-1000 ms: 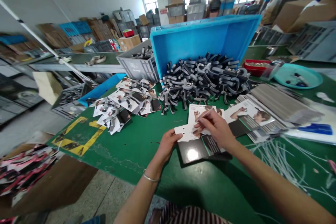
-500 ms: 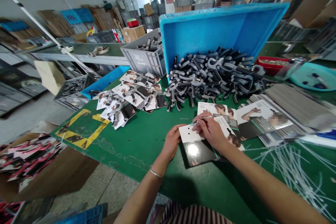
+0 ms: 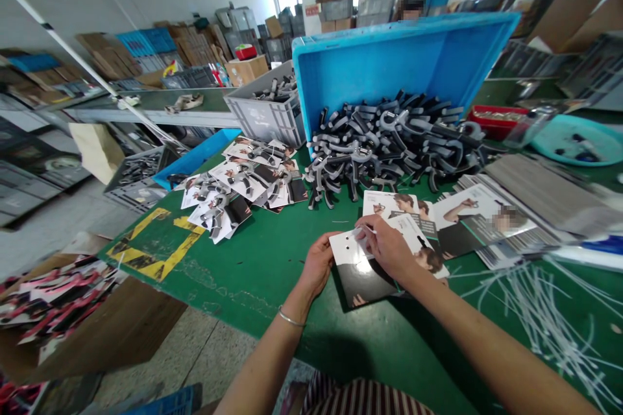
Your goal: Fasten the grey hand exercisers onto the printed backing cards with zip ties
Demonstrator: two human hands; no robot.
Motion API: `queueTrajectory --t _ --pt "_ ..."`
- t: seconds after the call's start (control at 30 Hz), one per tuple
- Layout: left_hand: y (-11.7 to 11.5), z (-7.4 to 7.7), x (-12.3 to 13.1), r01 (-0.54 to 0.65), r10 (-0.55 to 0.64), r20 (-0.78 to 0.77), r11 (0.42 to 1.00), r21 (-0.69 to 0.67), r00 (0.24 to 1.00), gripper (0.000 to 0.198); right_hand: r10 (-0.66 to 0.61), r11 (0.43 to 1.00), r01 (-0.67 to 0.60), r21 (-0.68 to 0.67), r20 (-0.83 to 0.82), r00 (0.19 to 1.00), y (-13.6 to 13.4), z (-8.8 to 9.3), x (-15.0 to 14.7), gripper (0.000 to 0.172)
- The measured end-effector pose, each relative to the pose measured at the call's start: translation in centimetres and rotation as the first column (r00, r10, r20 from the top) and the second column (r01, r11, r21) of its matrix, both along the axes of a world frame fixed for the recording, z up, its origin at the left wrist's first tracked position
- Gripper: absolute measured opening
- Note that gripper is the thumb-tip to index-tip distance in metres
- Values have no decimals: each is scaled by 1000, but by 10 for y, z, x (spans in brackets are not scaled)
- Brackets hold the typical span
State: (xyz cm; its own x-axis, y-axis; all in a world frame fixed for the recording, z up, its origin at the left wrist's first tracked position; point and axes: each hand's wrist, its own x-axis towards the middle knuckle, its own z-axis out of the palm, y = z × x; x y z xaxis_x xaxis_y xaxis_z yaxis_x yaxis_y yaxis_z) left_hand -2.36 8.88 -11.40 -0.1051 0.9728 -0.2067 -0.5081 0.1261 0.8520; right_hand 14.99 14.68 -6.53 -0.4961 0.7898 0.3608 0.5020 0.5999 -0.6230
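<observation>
A printed packaging card point(image 3: 357, 269), white at the top and glossy black below, lies on the green table point(image 3: 263, 259) in front of me. My left hand point(image 3: 317, 264) grips its left edge, fingers curled. My right hand point(image 3: 388, 246) pinches a thin white plastic tie point(image 3: 366, 228) at the card's top, next to two small holes. More printed cards point(image 3: 440, 220) lie under and to the right of it. A pile of grey-and-black hand grippers point(image 3: 389, 139) spills from a tipped blue crate point(image 3: 403, 65) just beyond.
Cards with grippers attached point(image 3: 238, 185) lie at the left. Loose white ties point(image 3: 540, 305) are strewn at the right, by stacked cards point(image 3: 545, 191), a teal basin point(image 3: 577, 141) and a red tray point(image 3: 496, 120). A cardboard box point(image 3: 73, 318) stands below the table's left edge. A person sits behind the crate.
The view shifted slightly. My right hand brought the tie down onto the card's top edge, and the card now lies flatter on the table; my left hand kept its hold.
</observation>
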Motion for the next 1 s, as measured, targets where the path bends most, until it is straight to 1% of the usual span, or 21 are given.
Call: queueTrajectory --t 0.1,0.17,0.2,0.27,0.33,0.37,0.4,0.47,0.5,0.53,0.57,0.63,0.7,0.73,0.77,0.8,0.87,0.93,1.0 --pt "2 0 0 16 -15 -40 1000 25 999 40 97 994 -102 38 117 988 3 0 -4 15" --pt "4 -3 -1 13 -7 -127 999 46 992 34 162 986 -167 31 121 979 6 3 -5 16" --pt "5 -5 -2 5 5 -192 999 52 981 30 178 984 -179 6 88 980 7 5 -5 15" --pt "3 -8 -7 -17 33 -312 998 53 949 21 171 983 -171 -70 -18 985 9 9 -4 12" --pt "-6 -7 -13 -17 39 -406 998 58 913 15 151 978 -164 -132 -104 983 11 11 -1 11" --pt "-13 -6 -16 23 6 -450 998 60 893 12 148 975 -166 -145 -126 981 11 12 0 10" --pt "-22 -4 -19 97 -57 -489 994 58 871 11 154 974 -174 -148 -134 979 11 12 0 10" --pt "-40 1 -24 281 -204 -561 958 53 802 16 177 970 -195 -141 -133 975 12 12 1 10" --pt "-48 4 -25 349 -248 -590 935 60 768 18 183 970 -201 -138 -131 974 12 11 0 10" --pt "-54 6 -25 378 -255 -613 922 78 748 19 185 970 -202 -136 -127 975 12 10 0 10" --pt "-58 7 -24 365 -220 -635 925 106 741 19 182 971 -198 -136 -121 976 13 10 -1 9" --pt "-56 7 -20 246 -74 -670 955 166 739 16 170 974 -183 -136 -99 980 13 8 -1 9" --pt "-44 4 -14 75 88 -653 973 217 752 13 156 978 -164 -131 -75 985 13 8 -3 9" --pt "-36 3 -10 3 139 -616 975 224 775 11 147 980 -154 -125 -64 987 12 8 -3 9" --pt "-29 1 -5 -43 160 -567 976 214 808 9 140 983 -145 -116 -52 989 12 8 -4 8" --pt "-21 -1 -1 -59 152 -511 979 193 846 10 133 985 -136 -104 -37 990 11 9 -5 8" --pt "-10 -5 8 -26 80 -411 990 136 908 14 115 990 -114 -78 5 993 10 10 -8 6" --pt "-6 -8 15 17 24 -366 994 108 930 15 85 995 -81 -56 60 995 9 12 -11 5" --pt "-7 -11 18 18 22 -355 994 108 935 17 54 998 -49 -43 101 993 7 14 -12 4"
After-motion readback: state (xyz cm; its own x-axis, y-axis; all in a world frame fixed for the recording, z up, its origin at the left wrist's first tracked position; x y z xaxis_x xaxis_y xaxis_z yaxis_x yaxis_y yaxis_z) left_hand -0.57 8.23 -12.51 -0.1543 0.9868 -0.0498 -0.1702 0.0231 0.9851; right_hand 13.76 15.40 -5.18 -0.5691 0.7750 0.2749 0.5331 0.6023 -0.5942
